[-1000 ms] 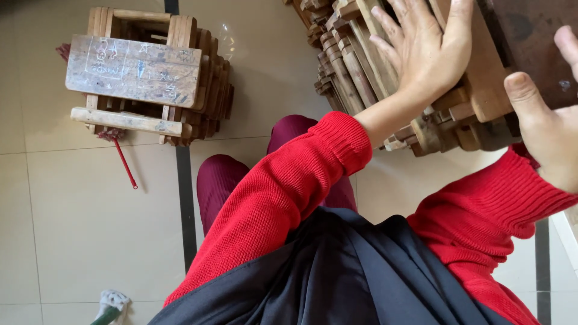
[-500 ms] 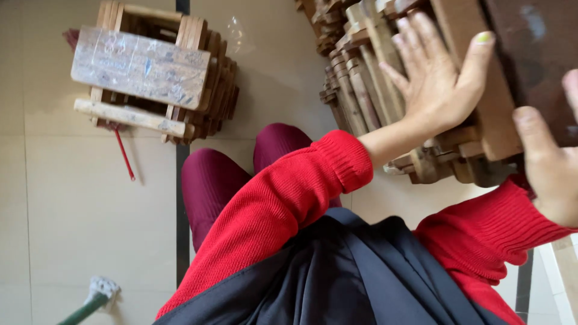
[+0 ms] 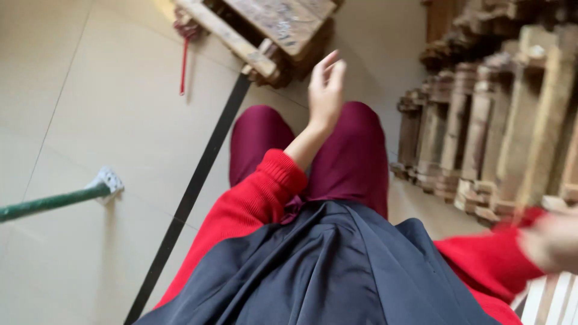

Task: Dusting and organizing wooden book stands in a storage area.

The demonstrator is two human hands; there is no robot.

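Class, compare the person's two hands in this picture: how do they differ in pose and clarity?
The left hand is raised over the knees, sharp, with fingers loosely open and empty; the right hand sits low at the frame's right edge, blurred, its fingers unreadable. The left hand is away from the stacked wooden pieces; the right hand is beside them. Both wear red sleeves.

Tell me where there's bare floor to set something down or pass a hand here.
The widest bare patch is the tiled floor left of the black strip, between the red stick and the green-handled tool. The right is crowded: stacked wooden pieces stand close to the knees. The left hand hangs open, empty, near the wooden crate.
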